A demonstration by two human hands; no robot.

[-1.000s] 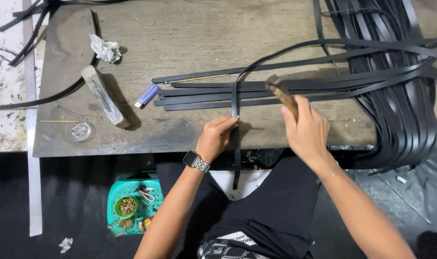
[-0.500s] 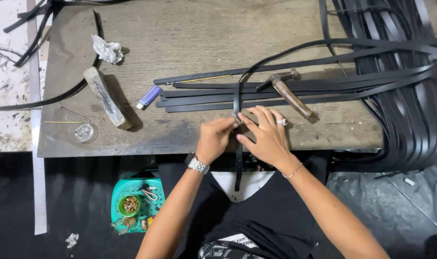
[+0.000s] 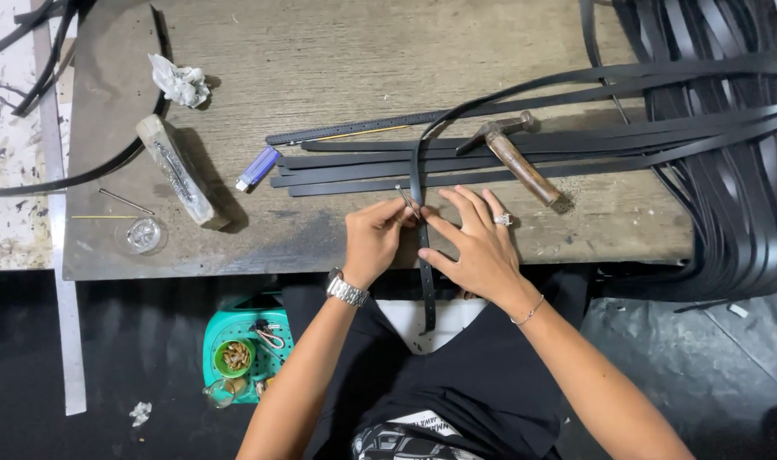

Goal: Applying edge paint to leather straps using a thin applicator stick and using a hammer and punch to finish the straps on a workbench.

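A narrow black strap point(image 3: 425, 294) runs from the bench top over its front edge and down toward my lap. My left hand point(image 3: 374, 238), wearing a metal wristwatch, pinches a thin metal pin point(image 3: 405, 199) held against the strap. My right hand point(image 3: 480, 244), with a ring and a thin bracelet, steadies the same strap between thumb and forefinger, its other fingers spread on the bench. A hammer point(image 3: 518, 160) with a brown wooden handle lies on the flat straps just beyond my right hand.
Several flat black straps point(image 3: 354, 162) lie side by side on the wooden bench point(image 3: 320, 68), and a thick bundle point(image 3: 729, 170) loops off the right. A blue lighter point(image 3: 257, 169), a pale block point(image 3: 177, 170), crumpled paper point(image 3: 179, 82) and a small glass dish point(image 3: 142, 235) lie left. A green tray point(image 3: 244, 349) sits on the floor.
My right hand has laid the hammer down on the straps and come to the strap beside my left hand. My left hand has stayed at the strap.
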